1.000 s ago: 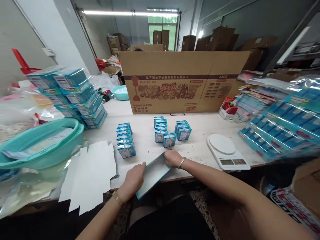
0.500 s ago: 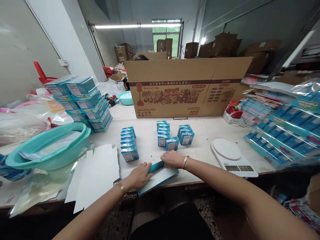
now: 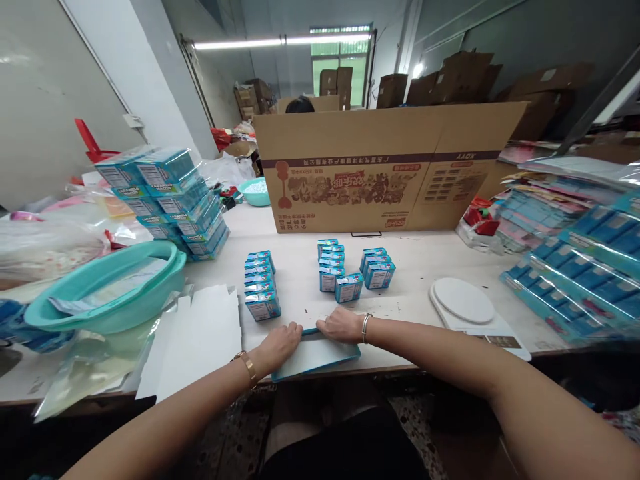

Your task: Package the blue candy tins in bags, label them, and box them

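Note:
A shallow blue cardboard box, pale inside, lies at the table's front edge between my hands. My left hand, with a gold band at the wrist, is closed on its far left corner. My right hand, wearing a silver bangle, pinches the far rim near the right corner. The fingertips are partly hidden behind that rim. Beyond the hands stand small blue packets: a row at left, a middle row with one packet beside it, and a short row at right.
Flat white cardboard sheets lie left, beside turquoise basins. Wrapped blue boxes are stacked behind them. A white scale stands right, near plastic-wrapped blue trays. A large carton blocks the back; a person's head shows above it.
The far side of the blue box has been folded further, and its blue face now shows only as a thin strip. My hands have shifted slightly; the whole view has moved a little.

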{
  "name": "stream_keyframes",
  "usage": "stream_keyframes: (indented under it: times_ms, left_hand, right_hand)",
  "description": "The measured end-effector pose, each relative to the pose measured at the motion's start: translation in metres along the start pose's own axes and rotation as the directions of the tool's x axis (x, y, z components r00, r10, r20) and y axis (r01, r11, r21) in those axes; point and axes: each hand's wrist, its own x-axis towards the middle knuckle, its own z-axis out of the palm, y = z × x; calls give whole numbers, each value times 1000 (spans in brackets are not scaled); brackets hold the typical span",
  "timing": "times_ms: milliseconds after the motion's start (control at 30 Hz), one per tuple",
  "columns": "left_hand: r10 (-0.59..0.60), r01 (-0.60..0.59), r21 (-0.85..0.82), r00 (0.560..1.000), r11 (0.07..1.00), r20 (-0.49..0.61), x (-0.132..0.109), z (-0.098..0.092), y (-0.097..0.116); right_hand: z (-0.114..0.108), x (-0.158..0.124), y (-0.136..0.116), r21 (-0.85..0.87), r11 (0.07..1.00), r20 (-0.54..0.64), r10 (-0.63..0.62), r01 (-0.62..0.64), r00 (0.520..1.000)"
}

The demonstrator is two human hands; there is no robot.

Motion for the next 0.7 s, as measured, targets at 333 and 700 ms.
stream_keyframes:
  times_ms: [333, 700]
  left_hand:
    - [2, -3, 48, 1000, 999, 15, 2, 2, 7]
    - [-28, 27, -39, 999, 999, -35, 2, 6, 9]
  right_hand:
    - [7, -4, 1, 45, 996, -33, 83, -81, 996]
    - [2, 0, -1, 136, 976, -45, 175, -167, 984]
